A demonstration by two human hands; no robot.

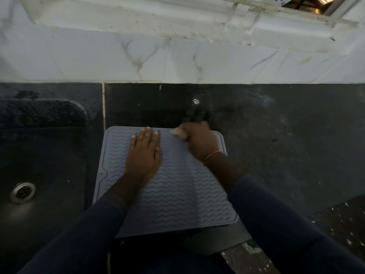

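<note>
Grey mat (177,194) on dark countertop (276,135)

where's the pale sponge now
In the head view, the pale sponge is gripped in the right hand at the far edge of the grey mat, right of the left hand lying flat on it.

The grey mat (177,194) looks like matt, rubbery silicone ribbed with wavy ridges, lying on a dark, glossy, wet-looking stone counter (276,125) beside a dull sink (49,155) with a shiny metal drain (22,192), below white veined glossy wall tiles (138,56).
</note>
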